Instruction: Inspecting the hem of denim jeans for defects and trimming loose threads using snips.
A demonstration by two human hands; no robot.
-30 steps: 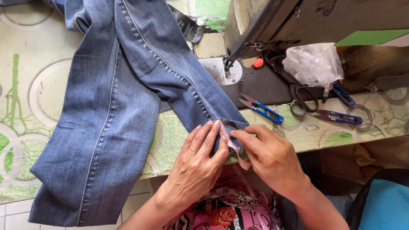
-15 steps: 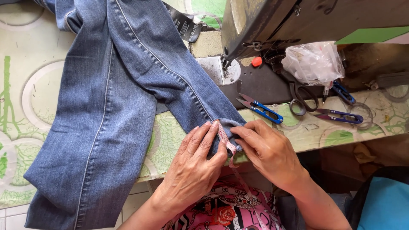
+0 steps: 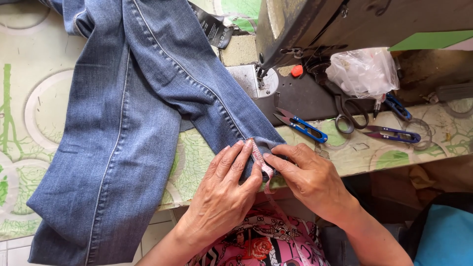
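A pair of blue jeans (image 3: 133, 128) lies spread over the table, one leg running down to its hem at the front edge. My left hand (image 3: 224, 194) lies flat on that hem, fingers together. My right hand (image 3: 310, 180) pinches the hem from the right. Between both hands runs a pink measuring tape (image 3: 259, 160), pressed against the hem edge and hanging down toward my lap.
A dark sewing machine (image 3: 345, 24) stands at the back right, its needle plate (image 3: 253, 81) just beyond the jeans. Blue thread snips (image 3: 300, 124), black scissors (image 3: 345, 111), more blue snips (image 3: 394, 134) and a crumpled plastic bag (image 3: 362, 71) lie right of the hands. The tablecloth (image 3: 29, 113) is green-patterned.
The jeans and hem have shifted slightly left in view. Both hands stay on the hem with the tape between them.
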